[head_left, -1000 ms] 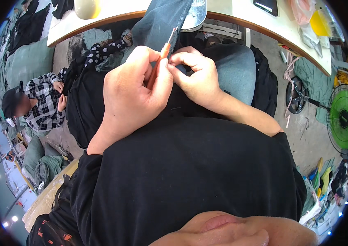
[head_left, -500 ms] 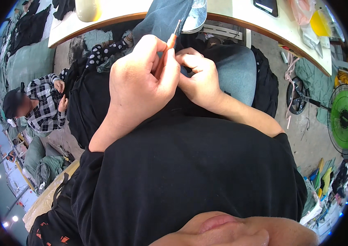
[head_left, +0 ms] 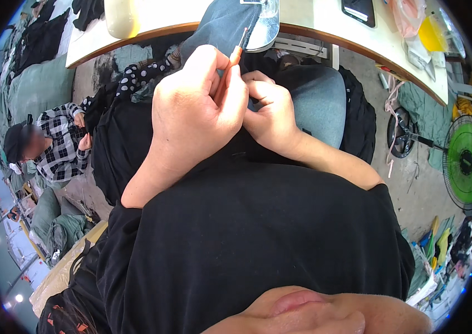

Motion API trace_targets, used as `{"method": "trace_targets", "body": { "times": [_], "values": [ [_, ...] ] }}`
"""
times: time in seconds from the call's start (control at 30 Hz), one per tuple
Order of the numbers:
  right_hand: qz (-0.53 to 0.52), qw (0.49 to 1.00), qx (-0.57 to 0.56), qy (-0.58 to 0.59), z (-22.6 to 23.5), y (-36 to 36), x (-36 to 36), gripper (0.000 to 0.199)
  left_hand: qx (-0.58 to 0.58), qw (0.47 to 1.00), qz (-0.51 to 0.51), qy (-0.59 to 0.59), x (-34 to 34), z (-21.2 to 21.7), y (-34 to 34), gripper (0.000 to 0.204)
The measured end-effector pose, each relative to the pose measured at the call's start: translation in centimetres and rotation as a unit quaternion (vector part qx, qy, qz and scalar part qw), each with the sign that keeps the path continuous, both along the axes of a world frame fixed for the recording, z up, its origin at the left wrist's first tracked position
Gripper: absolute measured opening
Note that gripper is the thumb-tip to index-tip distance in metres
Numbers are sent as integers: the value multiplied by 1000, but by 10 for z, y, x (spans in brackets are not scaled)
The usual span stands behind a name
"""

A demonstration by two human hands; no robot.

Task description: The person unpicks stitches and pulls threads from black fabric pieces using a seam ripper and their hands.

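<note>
We find, at upper centre of the frame, the left hand (head_left: 194, 97) closed round an orange tool (head_left: 236, 56), the right hand (head_left: 273, 115) curled, its hold indeterminable; we advise steady control near the blue cloth (head_left: 214, 29).

An orange-handled, thin-tipped tool (head_left: 236, 56) slants across draped blue fabric (head_left: 217, 26).

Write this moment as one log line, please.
left hand: holding orange-handled tool | right hand: curled alongside, grip unclear | blue fabric: behind tool's tip, contact unclear
</note>
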State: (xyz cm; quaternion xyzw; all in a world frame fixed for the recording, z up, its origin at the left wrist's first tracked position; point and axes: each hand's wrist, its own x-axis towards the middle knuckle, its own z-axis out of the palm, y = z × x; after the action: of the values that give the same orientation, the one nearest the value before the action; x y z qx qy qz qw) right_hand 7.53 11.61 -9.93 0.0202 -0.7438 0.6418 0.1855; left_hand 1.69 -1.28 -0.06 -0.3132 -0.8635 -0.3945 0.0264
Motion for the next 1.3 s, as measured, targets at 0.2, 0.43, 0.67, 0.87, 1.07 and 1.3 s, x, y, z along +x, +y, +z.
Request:
{"method": "trace_targets", "body": {
  "times": [0.2,0.43,0.67,0.87,1.07,1.3],
  "values": [
    [-3,1000,-17,-3,1,-1,0,16,2,1000,1,3,2,-2,-2,6],
    [-2,1000,-18,9,0,-1,-1,15,10,1000,10,-8,8,-6,-2,6],
    [0,1000,-18,16,-2,-1,-2,14,4,1000,5,7,4,-5,2,6],
    [-2,1000,-10,15,1,-1,0,13,-6,1000,9,8,7,-1,2,6],
    [-4,1000,-19,6,1,-1,0,14,-29,999,10,-24,8,2,-2,6],
    [-7,1000,0,0,-1,-2,0,14,-27,999,1,-36,6,3,-1,7]
  ]
}}
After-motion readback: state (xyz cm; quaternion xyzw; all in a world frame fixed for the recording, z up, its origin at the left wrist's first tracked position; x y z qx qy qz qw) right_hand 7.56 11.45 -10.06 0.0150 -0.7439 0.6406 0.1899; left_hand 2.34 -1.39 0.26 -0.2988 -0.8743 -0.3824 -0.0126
